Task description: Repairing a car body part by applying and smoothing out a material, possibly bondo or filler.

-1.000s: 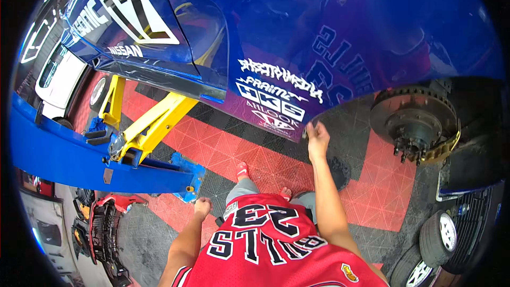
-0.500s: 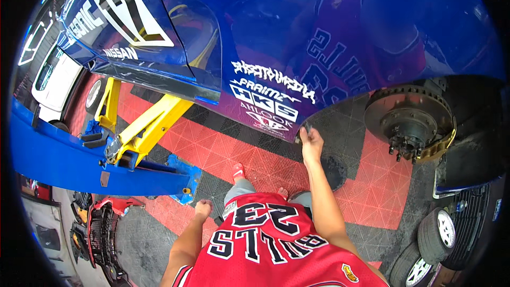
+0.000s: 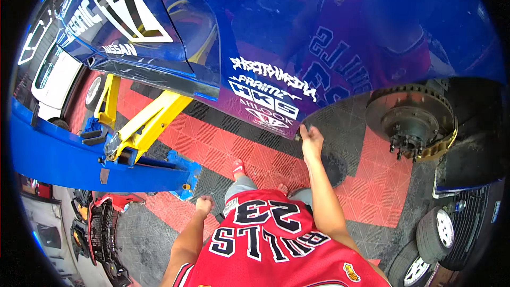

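A raised blue car with a glossy fender [image 3: 265, 32] fills the upper view, white stickers along its lower part. At the fender's lower rear corner, beside the wheel arch, my right hand [image 3: 312, 141] is closed, thumb and fingers pinched together. Something small and dark shows at its fingertips; whether it is a separate piece or part of the fender edge, I cannot tell. My left hand [image 3: 204, 204] hangs low in a loose fist, away from the car, and nothing shows in it. Right of the arch, a bare brake disc [image 3: 409, 117] with wheel studs and a gold-coloured caliper is exposed.
A yellow lift arm [image 3: 151, 125] reaches under the car from a blue lift post [image 3: 69, 162] on the left. Loose wheels [image 3: 435, 234] lie at lower right. Removed bumper parts [image 3: 103, 234] sit at lower left. Red and black tiles [image 3: 255, 151] cover the floor.
Almost nothing differs. The view has shifted very slightly; my right hand stays at the fender corner, and my left hand stays in its loose fist.
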A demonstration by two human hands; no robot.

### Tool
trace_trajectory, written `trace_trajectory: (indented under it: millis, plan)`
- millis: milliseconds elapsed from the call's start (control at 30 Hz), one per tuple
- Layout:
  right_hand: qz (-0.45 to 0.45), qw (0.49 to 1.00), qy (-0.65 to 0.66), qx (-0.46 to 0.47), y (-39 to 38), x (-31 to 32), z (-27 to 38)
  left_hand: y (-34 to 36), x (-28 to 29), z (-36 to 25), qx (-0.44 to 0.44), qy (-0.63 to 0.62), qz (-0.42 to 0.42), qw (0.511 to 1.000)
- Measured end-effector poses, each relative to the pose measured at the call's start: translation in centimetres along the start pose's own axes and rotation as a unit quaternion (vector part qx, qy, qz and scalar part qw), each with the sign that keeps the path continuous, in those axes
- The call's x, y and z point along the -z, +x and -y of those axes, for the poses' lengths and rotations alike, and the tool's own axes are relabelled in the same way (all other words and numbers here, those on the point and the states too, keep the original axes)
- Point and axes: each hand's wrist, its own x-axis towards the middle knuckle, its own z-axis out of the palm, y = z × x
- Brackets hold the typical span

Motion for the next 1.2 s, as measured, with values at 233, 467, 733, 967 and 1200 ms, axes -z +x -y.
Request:
trace_trajectory:
  millis: [233, 467, 733, 967, 1200]
  plan:
    - [0.003, 1.000, 0.007, -0.018, -1.1, -0.2, 0.9, -1.1, -0.7, -0.5, 0.031, 0.016, -0.018, 0.999]
    - [0.007, 0.999, -0.025, -0.029, -1.0, 0.2, 1.2, -1.6, -0.9, -0.5, 0.030, 0.022, -0.004, 0.999]
    - [-0.002, 0.999, -0.024, -0.024, 0.1, -0.4, 1.8, -1.7, -1.0, 0.4, 0.052, 0.017, -0.005, 0.999]
    - [-0.001, 0.999, -0.018, -0.036, -0.3, -0.7, 2.8, -1.3, -1.0, 0.1, 0.048, 0.000, 0.008, 0.999]
    - [-0.005, 1.000, -0.007, -0.004, 1.5, -0.6, 2.1, -0.7, -1.6, -1.4, 0.017, 0.006, 0.010, 1.000]
